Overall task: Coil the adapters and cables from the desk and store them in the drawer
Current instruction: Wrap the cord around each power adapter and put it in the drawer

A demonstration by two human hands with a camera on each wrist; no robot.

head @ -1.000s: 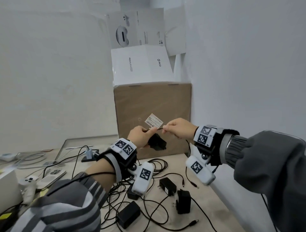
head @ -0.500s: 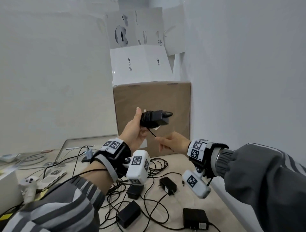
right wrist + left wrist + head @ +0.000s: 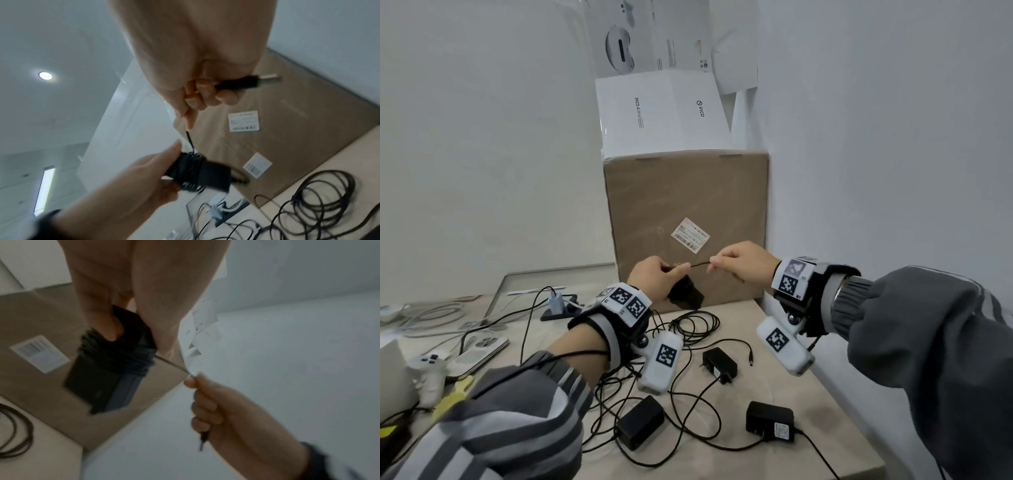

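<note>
Compared with half a second ago, the left hand (image 3: 655,279) is lower, holding the black adapter (image 3: 686,294) at chest level instead of raised. The right hand (image 3: 743,262) is higher, level with it, drawing the cable (image 3: 697,264) taut between both hands.

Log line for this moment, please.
phase: coiling | left hand: holds wrapped adapter | right hand: pinches its cable taut | desk: three adapters loose | drawer: unseen
</note>
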